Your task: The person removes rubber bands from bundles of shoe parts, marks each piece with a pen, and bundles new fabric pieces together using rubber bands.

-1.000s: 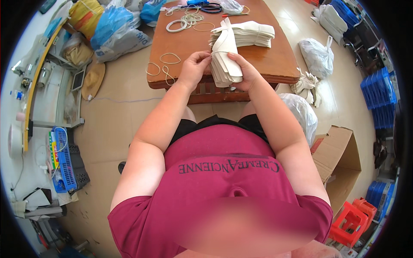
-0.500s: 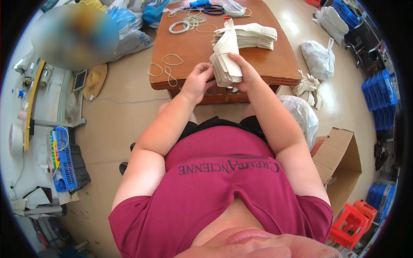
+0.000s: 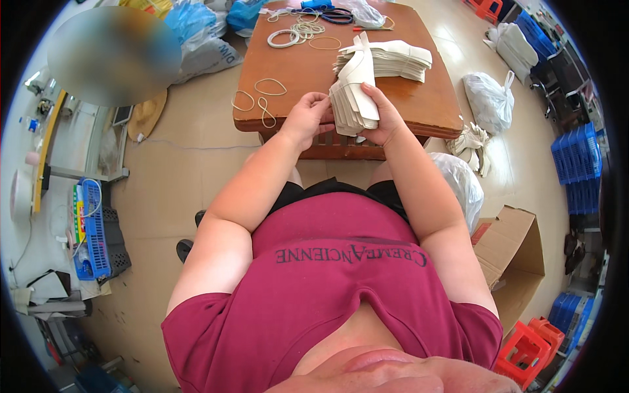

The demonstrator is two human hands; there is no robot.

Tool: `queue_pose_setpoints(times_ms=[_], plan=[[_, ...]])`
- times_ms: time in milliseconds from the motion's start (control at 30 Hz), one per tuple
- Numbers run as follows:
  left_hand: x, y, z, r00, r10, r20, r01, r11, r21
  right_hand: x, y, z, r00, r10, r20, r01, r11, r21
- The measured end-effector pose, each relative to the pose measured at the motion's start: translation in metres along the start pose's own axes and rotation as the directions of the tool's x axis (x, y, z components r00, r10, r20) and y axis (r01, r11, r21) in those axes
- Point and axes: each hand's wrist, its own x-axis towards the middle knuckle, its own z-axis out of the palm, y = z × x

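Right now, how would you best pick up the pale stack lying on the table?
Probably grip the pale stack near its right end, coming from the right, spanning its long sides. That end lies free on the brown table, while the left end is partly hidden behind the bundle in the person's right hand.

You have a thick bundle of flat, cream-white, strip-like pieces [image 3: 355, 108] in your right hand [image 3: 383, 116], your thumb lying over its upper face along the right side. Its layers are stacked face to face, with the edges stepped and slightly fanned at the broad end nearest you. The bundle tapers away from you to a narrow far end, and a thin pale band appears to cross its middle. It is above the near edge of the brown wooden table [image 3: 308, 71], its left edge just beside your left fingertips [image 3: 325, 103].
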Motion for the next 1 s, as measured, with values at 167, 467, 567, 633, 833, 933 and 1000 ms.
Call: queue_pose_setpoints(times_ms=[167,467,567,633,833,933,1000], plan=[[-0.007,0.01,0.02,0.997,-0.078,-0.023,0.073,0.98,-0.185,-0.002,-0.001,0.007,0.998,-0.019,-0.058,0.018,0.999,-0.028],[0.014,0.019,0.037,0.971,-0.056,0.231,0.099,0.979,-0.18,0.009,0.0,0.005,0.944,0.003,-0.33,-0.171,0.859,-0.482],[0.02,0.015,0.042,0.972,0.031,0.234,0.026,0.972,-0.235,0.027,0.002,-0.02,0.836,-0.253,-0.487,-0.239,0.632,-0.738],[0.022,0.017,0.041,0.983,0.057,0.176,-0.035,0.992,-0.123,0.028,-0.007,-0.027,0.845,-0.418,-0.334,-0.098,0.492,-0.865],[0.036,0.041,0.028,0.99,-0.018,0.139,0.022,0.999,-0.026,0.006,-0.021,-0.004,0.617,-0.777,0.125,0.557,0.32,-0.767],[0.039,0.046,0.023,0.993,-0.047,0.11,0.047,0.999,0.003,-0.004,-0.04,0.003,0.824,-0.567,0.022,0.528,0.752,-0.395],[0.04,0.05,0.022,0.996,-0.055,0.076,0.048,0.995,0.085,-0.01,-0.057,0.012,0.874,-0.48,0.075,0.485,0.865,-0.13]])
